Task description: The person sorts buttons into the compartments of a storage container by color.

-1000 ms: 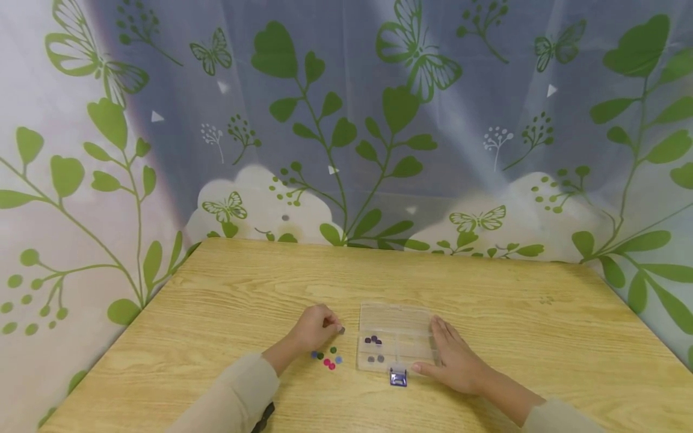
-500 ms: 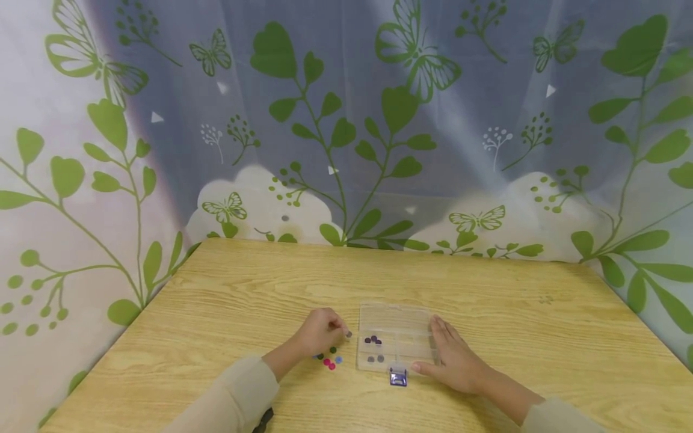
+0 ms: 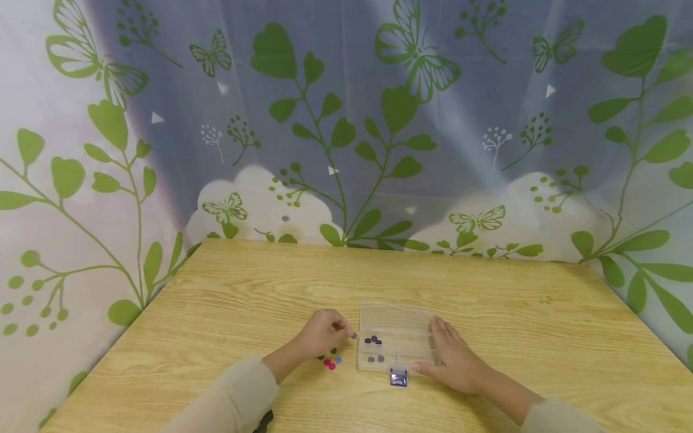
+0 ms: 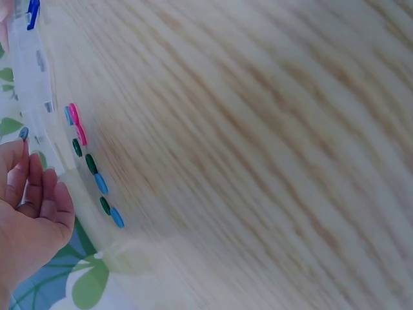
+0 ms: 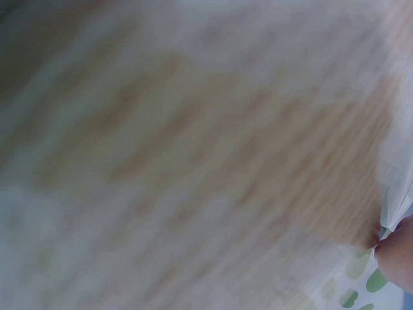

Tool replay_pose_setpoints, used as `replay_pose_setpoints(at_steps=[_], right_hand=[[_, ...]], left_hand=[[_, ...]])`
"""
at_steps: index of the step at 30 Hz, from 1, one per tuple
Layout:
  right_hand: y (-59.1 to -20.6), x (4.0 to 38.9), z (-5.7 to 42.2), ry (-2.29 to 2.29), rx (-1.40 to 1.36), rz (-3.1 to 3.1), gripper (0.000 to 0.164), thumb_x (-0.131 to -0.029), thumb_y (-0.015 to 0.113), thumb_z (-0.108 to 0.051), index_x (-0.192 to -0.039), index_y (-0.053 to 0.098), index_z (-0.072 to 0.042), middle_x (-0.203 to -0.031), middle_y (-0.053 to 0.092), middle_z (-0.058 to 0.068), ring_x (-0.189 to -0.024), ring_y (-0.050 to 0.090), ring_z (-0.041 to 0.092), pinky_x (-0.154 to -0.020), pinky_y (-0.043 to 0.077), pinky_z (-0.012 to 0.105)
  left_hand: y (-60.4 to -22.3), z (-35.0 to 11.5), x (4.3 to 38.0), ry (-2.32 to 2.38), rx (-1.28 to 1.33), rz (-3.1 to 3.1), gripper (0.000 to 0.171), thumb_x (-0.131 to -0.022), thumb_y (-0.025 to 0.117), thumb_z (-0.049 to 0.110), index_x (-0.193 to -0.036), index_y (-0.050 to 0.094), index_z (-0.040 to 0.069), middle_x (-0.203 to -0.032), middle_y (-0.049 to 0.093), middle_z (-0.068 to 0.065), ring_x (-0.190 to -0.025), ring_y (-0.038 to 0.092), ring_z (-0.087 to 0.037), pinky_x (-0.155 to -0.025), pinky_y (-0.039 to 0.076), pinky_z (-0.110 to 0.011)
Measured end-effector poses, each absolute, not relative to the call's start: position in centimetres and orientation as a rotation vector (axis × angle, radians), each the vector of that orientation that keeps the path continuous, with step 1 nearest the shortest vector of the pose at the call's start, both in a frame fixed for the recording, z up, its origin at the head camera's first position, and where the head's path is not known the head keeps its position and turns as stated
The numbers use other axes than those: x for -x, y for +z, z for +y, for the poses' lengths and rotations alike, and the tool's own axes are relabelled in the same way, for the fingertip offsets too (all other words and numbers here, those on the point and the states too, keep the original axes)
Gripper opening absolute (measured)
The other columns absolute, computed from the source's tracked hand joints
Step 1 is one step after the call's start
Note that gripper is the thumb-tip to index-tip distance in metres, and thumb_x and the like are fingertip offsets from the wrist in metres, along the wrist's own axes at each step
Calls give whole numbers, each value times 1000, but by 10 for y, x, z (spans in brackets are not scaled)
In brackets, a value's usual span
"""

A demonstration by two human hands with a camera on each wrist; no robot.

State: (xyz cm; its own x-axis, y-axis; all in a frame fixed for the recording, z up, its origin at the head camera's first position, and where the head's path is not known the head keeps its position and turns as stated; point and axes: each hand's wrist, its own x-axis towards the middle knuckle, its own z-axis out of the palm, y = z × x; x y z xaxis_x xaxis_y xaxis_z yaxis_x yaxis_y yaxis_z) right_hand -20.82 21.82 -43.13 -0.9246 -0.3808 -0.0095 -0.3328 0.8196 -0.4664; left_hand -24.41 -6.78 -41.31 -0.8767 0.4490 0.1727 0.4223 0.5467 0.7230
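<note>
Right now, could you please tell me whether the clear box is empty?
The clear box isn't empty: dark discs and grey discs show in its left compartments.

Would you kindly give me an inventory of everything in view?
Wood-grain table: one, yellow, foreground
Patterned backdrop: one, blue, white and green, behind table
Compartment box: one, clear, on table
Latch: one, blue, box's near edge
Boxed buttons: three purple, two grey, inside box
Loose buttons: two pink, three green, three blue, on table
Held button: one, grey, in left hand
Unidentified object: one, black, bottom of head view
Sleeves: two, beige, forearms
Left hand: one, left of box
Right hand: one, against box
</note>
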Motion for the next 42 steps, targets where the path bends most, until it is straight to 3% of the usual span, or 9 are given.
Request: replay_pose_setpoints(at_steps=[30,42], right_hand=[[-435,208,219,-717,595,2922,98,-87,52,-56,-141,11,15,-149,9,33,-137,10,50,-110,12,60],[-435,209,219,-727,589,2916,99,-86,53,-56,-141,11,15,-149,9,33,-137,10,50,-109,13,61]], left_hand=[[-412,-53,233,1278,-885,2629,8,-84,64,5,-78,66,-1,-83,60,-7,-81,56,-16,-62,44,-14],[-412,-52,232,1212,-924,2662,5,-81,67,1,-76,68,1,-86,59,-5,-82,54,-15,-66,44,-15]])
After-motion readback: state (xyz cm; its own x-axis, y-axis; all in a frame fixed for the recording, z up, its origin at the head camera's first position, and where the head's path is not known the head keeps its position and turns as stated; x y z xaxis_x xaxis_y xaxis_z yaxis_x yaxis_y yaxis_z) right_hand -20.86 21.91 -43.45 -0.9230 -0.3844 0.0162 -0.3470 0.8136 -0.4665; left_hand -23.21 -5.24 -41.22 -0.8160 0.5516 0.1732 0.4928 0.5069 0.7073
